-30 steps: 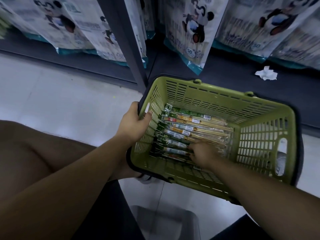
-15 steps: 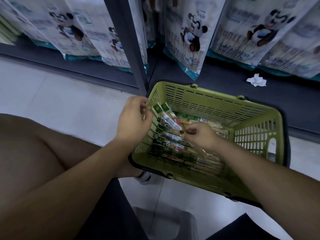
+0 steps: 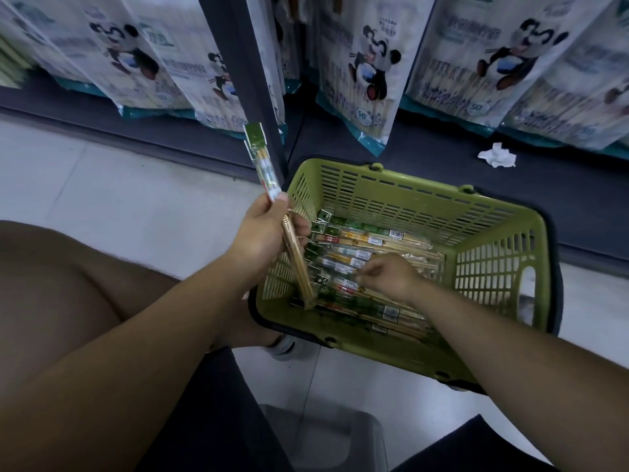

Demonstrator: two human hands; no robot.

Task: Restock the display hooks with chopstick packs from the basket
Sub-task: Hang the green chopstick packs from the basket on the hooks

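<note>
A green plastic basket (image 3: 408, 195) stands on the floor in front of me, holding several chopstick packs (image 3: 367, 243) with green header cards. My left hand (image 3: 262, 229) grips one chopstick pack (image 3: 262, 161) near its middle; the green header end points up and the bare stick ends reach down to the basket's near left corner. My right hand (image 3: 388, 277) is down inside the basket on the pile, fingers curled over the packs; whether they pinch one I cannot tell.
Large white bags with panda prints (image 3: 371, 73) hang in rows above a dark bottom shelf (image 3: 425, 168). A dark upright post (image 3: 238, 80) divides the shelving. A crumpled white tissue (image 3: 497, 155) lies on the shelf. My bare knee (image 3: 68, 284) is at left, a grey stool (image 3: 323, 437) below.
The pack lifted from the basket has passed from my right hand to my left, which raised it upright. My right hand has gone back down onto the pile.
</note>
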